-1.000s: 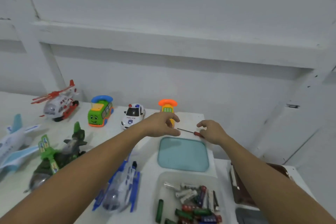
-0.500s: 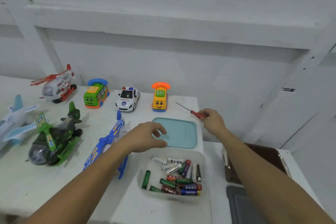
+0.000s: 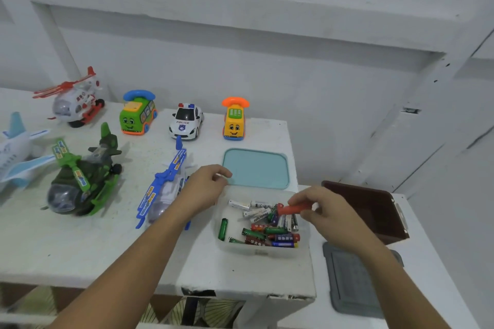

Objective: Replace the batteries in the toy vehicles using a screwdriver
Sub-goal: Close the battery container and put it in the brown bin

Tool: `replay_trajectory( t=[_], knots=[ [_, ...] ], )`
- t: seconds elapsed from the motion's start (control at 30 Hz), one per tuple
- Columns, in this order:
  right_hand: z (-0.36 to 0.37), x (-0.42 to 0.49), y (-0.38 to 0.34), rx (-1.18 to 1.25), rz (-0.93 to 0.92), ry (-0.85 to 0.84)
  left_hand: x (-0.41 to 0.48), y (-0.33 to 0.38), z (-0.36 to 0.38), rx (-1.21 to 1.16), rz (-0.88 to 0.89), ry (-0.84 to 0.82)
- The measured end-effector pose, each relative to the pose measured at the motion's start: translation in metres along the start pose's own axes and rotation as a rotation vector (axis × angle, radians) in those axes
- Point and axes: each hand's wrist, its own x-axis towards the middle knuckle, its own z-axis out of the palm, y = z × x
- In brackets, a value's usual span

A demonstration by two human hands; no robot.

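My right hand (image 3: pixel 324 211) pinches the red handle of a screwdriver (image 3: pixel 291 208) just above a clear tub (image 3: pixel 263 252) that holds several loose batteries (image 3: pixel 267 230). At the tub's far left corner my left hand (image 3: pixel 204 187) rests with its fingers curled; whether it grips the rim I cannot tell. A blue and white toy helicopter (image 3: pixel 163 189) lies partly under my left forearm. At the back stand a yellow phone car (image 3: pixel 234 121), a white police car (image 3: pixel 185 123) and a green phone bus (image 3: pixel 137 115).
A teal lid (image 3: pixel 256 168) lies behind the tub. A green camouflage helicopter (image 3: pixel 83 179), a red and white helicopter (image 3: pixel 74 100) and a white plane (image 3: pixel 18 152) sit to the left. On the right are a brown box (image 3: pixel 370 208) and a grey lid (image 3: pixel 350 280). The table edge (image 3: pixel 240 291) is close.
My right hand has brought the screwdriver from the table's back edge down over the battery tub. My left hand has drawn back from the yellow car to the tub's corner.
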Motion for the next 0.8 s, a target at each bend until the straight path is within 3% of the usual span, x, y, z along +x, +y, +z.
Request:
replay_trajectory(
  t=[0.17, 0.37, 0.63, 0.8],
  knots=[
    [0.024, -0.002, 0.003, -0.182, -0.102, 0.067, 0.031, 0.011, 0.009, 0.200, -0.118, -0.020],
    [0.039, -0.005, 0.005, -0.134, -0.076, 0.068, 0.056, 0.016, 0.024, 0.340, -0.304, 0.057],
    [0.053, -0.009, 0.022, 0.167, -0.039, 0.328, 0.069, 0.008, 0.031, 0.334, -0.272, 0.096],
    [0.046, 0.004, 0.023, 0.504, 0.138, 0.350, 0.073, 0.004, 0.033, 0.244, -0.226, 0.083]
  ],
)
